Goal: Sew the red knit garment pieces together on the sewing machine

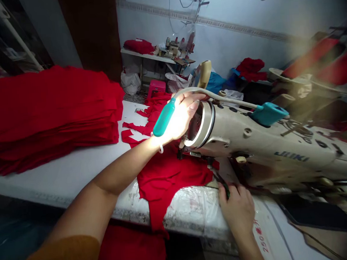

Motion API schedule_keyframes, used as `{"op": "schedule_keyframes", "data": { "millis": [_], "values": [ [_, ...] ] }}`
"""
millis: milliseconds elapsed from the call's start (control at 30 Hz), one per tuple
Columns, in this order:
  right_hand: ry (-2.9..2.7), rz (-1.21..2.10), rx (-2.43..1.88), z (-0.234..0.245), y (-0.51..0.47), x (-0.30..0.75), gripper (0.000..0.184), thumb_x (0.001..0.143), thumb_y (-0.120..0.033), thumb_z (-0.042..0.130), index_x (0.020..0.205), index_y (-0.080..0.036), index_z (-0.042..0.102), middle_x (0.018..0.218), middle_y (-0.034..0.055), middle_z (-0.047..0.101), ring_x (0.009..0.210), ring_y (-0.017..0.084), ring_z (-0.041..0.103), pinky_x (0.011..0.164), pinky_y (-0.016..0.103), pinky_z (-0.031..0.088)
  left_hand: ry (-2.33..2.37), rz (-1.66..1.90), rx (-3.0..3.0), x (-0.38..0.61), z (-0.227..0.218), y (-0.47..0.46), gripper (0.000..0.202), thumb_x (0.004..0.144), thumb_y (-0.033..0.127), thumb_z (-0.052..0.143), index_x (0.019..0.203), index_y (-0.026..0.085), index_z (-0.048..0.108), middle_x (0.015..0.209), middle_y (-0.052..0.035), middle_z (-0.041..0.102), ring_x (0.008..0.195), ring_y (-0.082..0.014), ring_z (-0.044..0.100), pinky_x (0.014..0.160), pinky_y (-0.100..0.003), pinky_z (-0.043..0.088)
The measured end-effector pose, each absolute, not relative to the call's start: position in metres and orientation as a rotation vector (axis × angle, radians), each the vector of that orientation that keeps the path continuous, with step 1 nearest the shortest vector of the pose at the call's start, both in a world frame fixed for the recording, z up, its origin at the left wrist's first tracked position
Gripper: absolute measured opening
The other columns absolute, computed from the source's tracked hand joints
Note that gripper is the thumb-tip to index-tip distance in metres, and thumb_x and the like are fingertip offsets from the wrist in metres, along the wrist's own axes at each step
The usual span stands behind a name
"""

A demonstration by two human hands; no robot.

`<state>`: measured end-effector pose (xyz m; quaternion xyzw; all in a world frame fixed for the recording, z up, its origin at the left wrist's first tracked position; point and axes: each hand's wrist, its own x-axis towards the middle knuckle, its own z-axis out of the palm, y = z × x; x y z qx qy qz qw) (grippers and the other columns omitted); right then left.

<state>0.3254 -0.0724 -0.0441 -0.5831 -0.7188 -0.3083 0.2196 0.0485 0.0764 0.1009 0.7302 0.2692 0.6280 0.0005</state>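
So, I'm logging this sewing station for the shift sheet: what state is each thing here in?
left hand: closed around the lamp's arm
right hand: holding scissors
lamp: lit
scissors: held; whether open or closed is unclear
red cloth stack: piled flat
loose red cloth: spread below the machine head, hanging down
Juki sewing machine: whether running is unclear
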Motion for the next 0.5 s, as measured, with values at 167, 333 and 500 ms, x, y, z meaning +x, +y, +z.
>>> {"op": "schedule_keyframes", "data": {
  "millis": [167,333,500],
  "values": [
    [-1.996,-0.803,-1.619,-0.044,-0.072,0.325,0.042,0.1,-0.039,0.043,0.1,-0.007,0.069,0.089,0.0155,0.063,0.081,0.025,0.052,0.073,0.035,0.042,0.798,2.017,2.323,0.043,0.11,0.078,0.051,0.105,0.044,0.026,0.109,0.017,0.069,0.113,-0.0103,0.068,0.113,-0.0231,0.055,0.102,-0.044,0.045],
    [-1.996,-0.75,-1.647,-0.045,-0.072,0.326,0.04,0.099,-0.04,0.043,0.101,-0.009,0.068,0.094,0.0164,0.064,0.085,0.027,0.054,0.077,0.037,0.043,0.641,1.814,2.058,0.041,0.119,0.076,0.031,0.101,0.042,0.048,0.095,0.019,0.068,0.106,-0.0053,0.07,0.102,-0.018,0.06,0.099,-0.034,0.049],
    [-2.015,-0.781,-1.645,-0.045,-0.072,0.326,0.043,0.1,-0.04,0.042,0.102,-0.007,0.069,0.093,0.0171,0.064,0.085,0.027,0.054,0.076,0.037,0.044,0.487,1.423,1.853,0.024,0.129,0.09,0.019,0.102,0.029,0.048,0.105,0.015,0.061,0.092,-0.0026,0.067,0.084,-0.0119,0.059,0.085,-0.029,0.052]
  ]
}}
